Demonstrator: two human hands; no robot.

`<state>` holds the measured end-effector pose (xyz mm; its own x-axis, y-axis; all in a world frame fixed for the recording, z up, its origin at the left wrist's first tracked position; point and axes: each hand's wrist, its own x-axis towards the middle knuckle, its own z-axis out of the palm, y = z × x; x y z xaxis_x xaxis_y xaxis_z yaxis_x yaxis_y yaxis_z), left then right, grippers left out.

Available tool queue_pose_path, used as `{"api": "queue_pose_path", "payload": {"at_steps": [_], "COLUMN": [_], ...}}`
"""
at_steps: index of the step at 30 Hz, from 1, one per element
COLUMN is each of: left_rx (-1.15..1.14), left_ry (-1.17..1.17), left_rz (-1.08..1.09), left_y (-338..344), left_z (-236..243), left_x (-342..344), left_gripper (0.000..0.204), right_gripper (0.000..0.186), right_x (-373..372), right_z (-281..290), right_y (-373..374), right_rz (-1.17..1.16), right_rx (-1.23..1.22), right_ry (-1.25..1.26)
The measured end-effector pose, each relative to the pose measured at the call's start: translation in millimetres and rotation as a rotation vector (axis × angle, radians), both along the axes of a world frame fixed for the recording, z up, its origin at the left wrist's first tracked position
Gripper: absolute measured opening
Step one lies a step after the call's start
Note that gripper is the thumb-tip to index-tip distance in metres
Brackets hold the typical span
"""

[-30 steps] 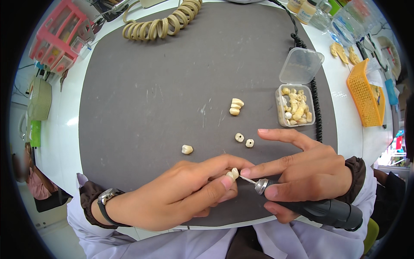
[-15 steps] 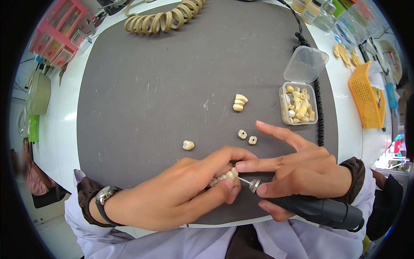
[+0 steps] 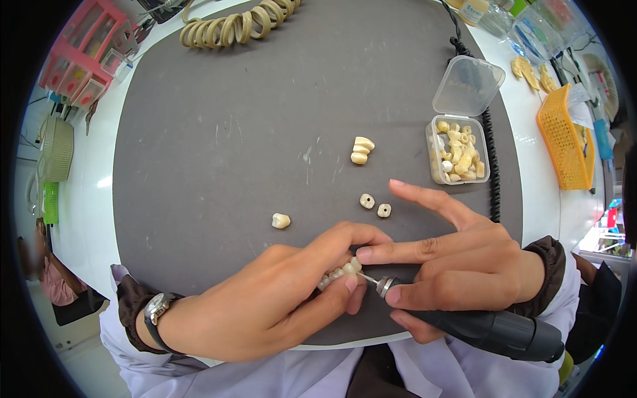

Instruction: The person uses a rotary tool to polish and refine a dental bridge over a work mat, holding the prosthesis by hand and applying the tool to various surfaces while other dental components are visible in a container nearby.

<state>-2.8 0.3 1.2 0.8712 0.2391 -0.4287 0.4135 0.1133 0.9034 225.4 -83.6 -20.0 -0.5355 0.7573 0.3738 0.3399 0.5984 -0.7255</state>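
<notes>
My left hand (image 3: 272,298) pinches a row of tooth-shaped pieces (image 3: 342,272), pale cream and joined, between thumb and fingers. My right hand (image 3: 464,265) grips a black rotary handpiece (image 3: 497,335) with a metal collar; its thin bur (image 3: 368,278) reaches the pieces. One right finger rests at the pieces, while another stretches forward above the mat. Loose on the grey mat lie a single crown (image 3: 281,221), two small crowns with holes (image 3: 367,201) and a stacked cream group (image 3: 361,150).
An open clear box (image 3: 458,156) of dental pieces sits right, beside a black coiled cord (image 3: 493,166). Around the mat are a beige coiled hose (image 3: 239,30), pink rack (image 3: 79,60), orange basket (image 3: 564,139) and bottles (image 3: 474,10). Another person (image 3: 56,278) is partly visible far left.
Both hands have shifted slightly up and left in view. The row held in my left hand shows more pieces than a second ago, and my right finger now lies against it.
</notes>
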Motion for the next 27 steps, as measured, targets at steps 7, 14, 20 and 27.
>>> {"api": "queue_pose_path", "payload": {"at_steps": [7,14,20,27], "left_rx": [0.005,0.012,0.023,-0.019], "left_ry": [-0.026,-0.011,-0.052,-0.002], "left_rz": [0.0,-0.008,0.002,0.004], "left_y": [0.2,0.0,-1.2,-0.1], "left_z": [-1.3,0.5,-3.7,1.3], "left_x": [0.8,0.3,0.5,1.7], "left_gripper": [0.038,0.038,0.039,0.04], "right_gripper": [0.011,0.012,0.01,0.012], "right_x": [-4.4,-1.1,-3.5,1.3], "right_z": [-0.4,-1.4,-3.0,-1.9], "right_y": [-1.0,-0.1,-1.0,1.7], "right_rz": [-0.073,-0.021,-0.06,0.013], "right_rx": [-0.013,0.016,0.009,0.012], "right_ry": [0.017,0.017,0.015,0.013]}}
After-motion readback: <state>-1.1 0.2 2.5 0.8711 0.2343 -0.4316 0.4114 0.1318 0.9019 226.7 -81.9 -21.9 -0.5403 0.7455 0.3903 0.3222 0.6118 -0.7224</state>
